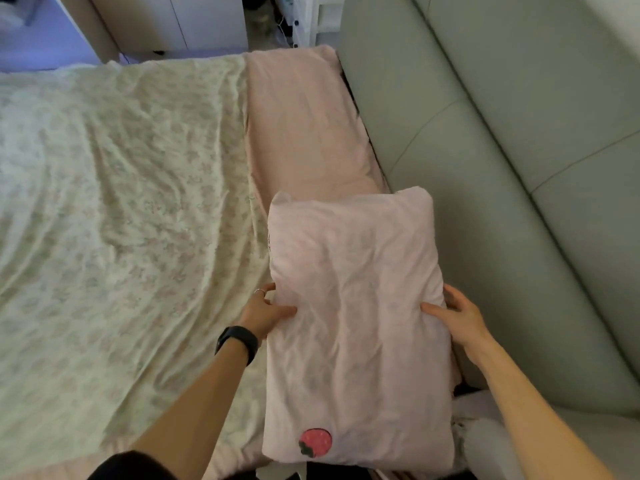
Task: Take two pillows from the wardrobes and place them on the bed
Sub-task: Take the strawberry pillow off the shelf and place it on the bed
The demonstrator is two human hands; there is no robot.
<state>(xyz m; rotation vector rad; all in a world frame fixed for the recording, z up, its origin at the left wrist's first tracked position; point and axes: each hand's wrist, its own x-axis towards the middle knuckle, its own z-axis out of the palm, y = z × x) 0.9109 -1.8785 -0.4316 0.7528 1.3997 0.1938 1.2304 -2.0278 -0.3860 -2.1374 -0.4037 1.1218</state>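
Observation:
A pale pink pillow [356, 306] with a red strawberry patch near its lower edge is held over the head end of the bed [121, 202]. My left hand [266, 311] grips its left side, thumb pressed into the fabric; a ring and a black wristband show. My right hand [457, 315] grips its right side. Beyond it, a second pink pillow [301, 123] lies flat on the bed against the headboard. Whether the held pillow touches the bed I cannot tell.
A padded grey-green headboard [502, 133] runs along the right. A floral cream sheet covers the bed. White cabinet doors [180, 22] stand beyond the far edge. White fabric [478, 424] lies by the lower right.

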